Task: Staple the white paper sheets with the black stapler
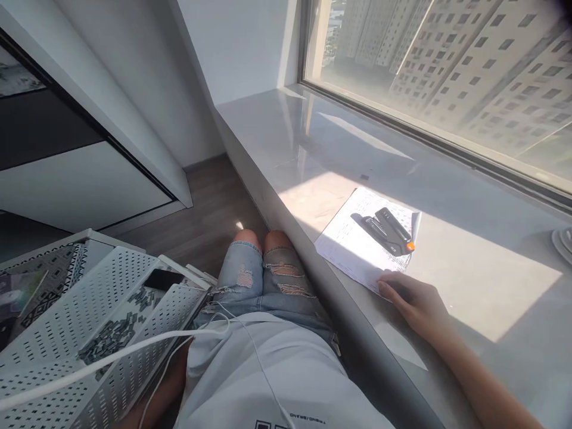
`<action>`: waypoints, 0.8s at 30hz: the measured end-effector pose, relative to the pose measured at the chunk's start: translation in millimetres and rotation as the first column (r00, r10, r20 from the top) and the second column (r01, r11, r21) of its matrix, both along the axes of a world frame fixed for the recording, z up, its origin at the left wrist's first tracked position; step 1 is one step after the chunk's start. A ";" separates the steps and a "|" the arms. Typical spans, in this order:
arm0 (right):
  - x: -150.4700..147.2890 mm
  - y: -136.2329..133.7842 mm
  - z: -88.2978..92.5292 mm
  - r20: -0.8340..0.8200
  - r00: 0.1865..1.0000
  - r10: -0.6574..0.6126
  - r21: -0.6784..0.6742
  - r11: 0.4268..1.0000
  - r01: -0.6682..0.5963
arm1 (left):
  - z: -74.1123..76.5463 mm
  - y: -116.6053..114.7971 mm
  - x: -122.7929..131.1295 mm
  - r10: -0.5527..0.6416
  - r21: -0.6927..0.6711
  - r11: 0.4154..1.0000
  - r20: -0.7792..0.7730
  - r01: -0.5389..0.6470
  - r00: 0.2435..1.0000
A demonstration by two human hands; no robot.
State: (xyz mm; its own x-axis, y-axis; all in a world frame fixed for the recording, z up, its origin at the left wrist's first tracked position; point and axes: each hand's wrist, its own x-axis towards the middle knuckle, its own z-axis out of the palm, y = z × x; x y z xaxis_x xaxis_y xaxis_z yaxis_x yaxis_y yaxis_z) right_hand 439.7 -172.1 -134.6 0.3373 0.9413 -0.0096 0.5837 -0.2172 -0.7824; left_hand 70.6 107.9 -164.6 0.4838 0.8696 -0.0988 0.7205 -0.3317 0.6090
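Printed white paper sheets [353, 238]: flat on pale glossy stone windowsill [469, 268], near its front edge; print too small to read.
Black stapler with orange tip [386, 229]: lying on the sheets, apart from the hand.
Right hand [413, 301]: fingers loosely flat, tips on the sheets' near corner, gripping nothing; thumb hidden.
Left hand: out of sight.
White dishes [563, 241]: cut off at the right edge.

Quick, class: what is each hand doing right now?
Left hand: not in view.
Right hand: open, fingertips resting on the paper sheet, holding nothing.
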 end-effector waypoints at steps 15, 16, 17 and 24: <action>-0.1 -1.0 0.5 0.032 0.999 0.036 -0.008 0.999 -0.036 | -25.8 34.3 17.7 -0.038 0.064 0.996 -0.406 0.069 0.913; 0.1 -2.0 0.1 0.035 0.999 0.033 -0.007 0.999 -0.033 | -25.0 34.4 18.9 -0.029 0.061 0.996 -0.412 0.060 0.911; 0.3 -2.8 -0.2 0.039 0.999 0.029 -0.006 1.000 -0.029 | -24.0 34.7 20.3 -0.020 0.056 0.997 -0.420 0.048 0.907; -0.5 -0.2 2.2 0.078 0.995 0.070 0.021 0.997 -0.072 | -19.1 37.5 32.6 0.033 0.013 0.999 -0.461 -0.030 0.887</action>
State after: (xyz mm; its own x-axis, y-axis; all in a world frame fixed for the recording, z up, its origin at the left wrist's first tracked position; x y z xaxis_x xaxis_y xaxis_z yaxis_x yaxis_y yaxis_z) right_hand 439.2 -172.3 -132.4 0.2687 0.9625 0.0368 0.6555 -0.1547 -0.7391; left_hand 103.2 145.5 -183.7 0.3571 0.8849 -0.2991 0.9298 -0.3063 0.2039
